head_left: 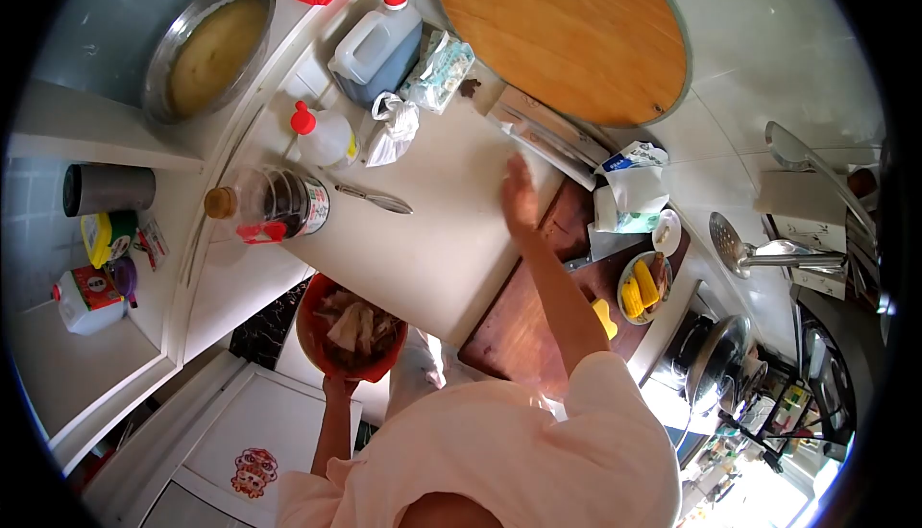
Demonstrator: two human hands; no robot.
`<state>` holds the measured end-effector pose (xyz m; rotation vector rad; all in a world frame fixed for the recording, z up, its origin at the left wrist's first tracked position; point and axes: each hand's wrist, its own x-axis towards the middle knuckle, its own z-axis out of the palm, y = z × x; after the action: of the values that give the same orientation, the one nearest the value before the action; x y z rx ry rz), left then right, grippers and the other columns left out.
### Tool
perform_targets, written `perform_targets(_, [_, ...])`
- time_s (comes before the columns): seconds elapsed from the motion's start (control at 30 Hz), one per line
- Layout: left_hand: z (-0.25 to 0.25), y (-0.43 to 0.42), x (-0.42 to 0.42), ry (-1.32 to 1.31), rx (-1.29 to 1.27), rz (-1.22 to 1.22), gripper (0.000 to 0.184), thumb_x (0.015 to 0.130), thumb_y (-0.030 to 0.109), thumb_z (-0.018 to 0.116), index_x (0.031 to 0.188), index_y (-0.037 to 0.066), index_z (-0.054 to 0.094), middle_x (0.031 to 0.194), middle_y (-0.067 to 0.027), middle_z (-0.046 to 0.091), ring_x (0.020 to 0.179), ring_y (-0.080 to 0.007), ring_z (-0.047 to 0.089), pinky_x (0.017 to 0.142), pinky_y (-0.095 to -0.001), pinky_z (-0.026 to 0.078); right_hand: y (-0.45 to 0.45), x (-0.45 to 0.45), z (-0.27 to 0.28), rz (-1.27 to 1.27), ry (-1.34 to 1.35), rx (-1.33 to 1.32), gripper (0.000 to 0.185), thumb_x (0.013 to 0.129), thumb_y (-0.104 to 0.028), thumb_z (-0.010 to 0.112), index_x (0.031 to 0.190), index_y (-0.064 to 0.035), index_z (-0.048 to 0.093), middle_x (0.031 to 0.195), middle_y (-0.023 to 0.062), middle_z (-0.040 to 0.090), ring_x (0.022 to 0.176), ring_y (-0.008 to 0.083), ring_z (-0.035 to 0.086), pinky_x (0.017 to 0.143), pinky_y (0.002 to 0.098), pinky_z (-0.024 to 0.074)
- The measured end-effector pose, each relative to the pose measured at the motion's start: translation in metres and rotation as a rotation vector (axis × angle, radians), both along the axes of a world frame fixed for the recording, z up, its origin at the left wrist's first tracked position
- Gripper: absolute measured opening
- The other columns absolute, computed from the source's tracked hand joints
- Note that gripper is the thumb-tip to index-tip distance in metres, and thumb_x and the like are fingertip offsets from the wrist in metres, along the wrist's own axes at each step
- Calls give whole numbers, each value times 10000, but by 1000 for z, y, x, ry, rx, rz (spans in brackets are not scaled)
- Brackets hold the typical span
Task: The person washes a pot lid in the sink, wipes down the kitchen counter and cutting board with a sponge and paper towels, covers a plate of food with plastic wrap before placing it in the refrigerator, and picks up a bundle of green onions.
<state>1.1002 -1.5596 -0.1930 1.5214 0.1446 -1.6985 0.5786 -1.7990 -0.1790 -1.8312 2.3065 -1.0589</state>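
Left hand (339, 386) closed on rim of red bowl (312, 336) with pale pieces (353, 326), bowl beside tabletop (437, 230) edge; right hand (520, 197), blurred, open and empty over tabletop, near long box (545, 134)

Between the whisk (384, 201) and brown board (507, 336), the counter (437, 250) leaves passage.

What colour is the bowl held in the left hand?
The bowl is red, seen in the head view.
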Motion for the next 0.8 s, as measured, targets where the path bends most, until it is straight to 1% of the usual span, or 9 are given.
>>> perform_targets(0.07, [1, 3, 3, -20, 0, -8, 496, 785, -87, 537, 1262, -39, 410, 1220, -219, 500, 1063, -408, 551, 856, -529, 520, 1, 26, -8, 172, -726, 18, 355, 837, 21, 487, 1186, -25, 531, 1286, 152, 487, 1197, 302, 467, 999, 350, 401])
perform_targets(0.1, [0, 4, 4, -29, -3, -5, 495, 786, -86, 537, 1262, -39, 411, 1218, -219, 502, 1061, -408, 553, 855, -529, 521, 4, 33, 35, 306, -190, 182, 380, 818, 47, 498, 1185, -39, 540, 1294, 140, 487, 1192, 298, 474, 989, 347, 411])
perform_targets(0.13, [0, 5, 4, -35, -10, -2, 493, 786, -85, 537, 1261, -40, 411, 1216, -220, 503, 1059, -408, 554, 853, -529, 522, -1, 39, 53, 262, -406, 279, 416, 787, 81, 510, 1176, -57, 555, 1296, 128, 491, 1182, 298, 486, 974, 350, 425])
perform_targets(0.27, [0, 8, 5, -92, 33, -29, 478, 793, -67, 551, 1251, -51, 413, 1185, -217, 526, 1012, -410, 578, 825, -525, 536, -55, 12, 32, 190, -88, 54, 416, 792, 49, 507, 1195, -50, 531, 1305, 119, 485, 1163, 313, 490, 958, 365, 432])
perform_targets(0.37, [3, 8, 2, -131, 84, -30, 460, 801, -38, 574, 1234, -53, 421, 1159, -211, 544, 971, -403, 600, 793, -513, 554, -104, 19, 41, 239, -158, 35, 404, 786, 48, 496, 1172, -64, 542, 1272, 108, 512, 1136, 308, 508, 918, 361, 455])
perform_targets(0.6, [-3, 16, 6, -138, 80, -7, 428, 807, 8, 617, 1197, -25, 444, 1133, -209, 552, 946, -387, 614, 757, -494, 572, -92, 38, 52, 735, -285, 112, 438, 734, 120, 495, 1109, -82, 599, 1170, 96, 577, 1063, 265, 569, 890, 334, 486])
perform_targets(0.67, [-15, 19, 11, -124, 22, 6, 426, 810, 9, 614, 1199, -19, 444, 1125, -210, 556, 943, -386, 615, 752, -491, 573, -105, 37, 58, 562, -514, 216, 418, 743, 126, 491, 1098, -68, 599, 1155, 102, 583, 1050, 272, 573, 882, 331, 485])
perform_targets(0.73, [-18, 27, 10, -130, 24, 7, 423, 812, 9, 609, 1200, -15, 442, 1114, -211, 561, 934, -386, 618, 745, -487, 575, -132, 30, 45, 554, -232, -45, 345, 774, 103, 494, 1070, -39, 600, 1131, 116, 591, 1012, 289, 583, 836, 332, 489])
perform_targets(0.8, [-8, 16, 6, -165, 69, -8, 420, 814, 6, 602, 1200, -14, 440, 1100, -212, 566, 921, -384, 624, 733, -481, 579, -155, 33, 46, 565, -261, 91, 395, 772, 101, 492, 1111, -74, 594, 1189, 107, 568, 1056, 297, 562, 882, 326, 474])
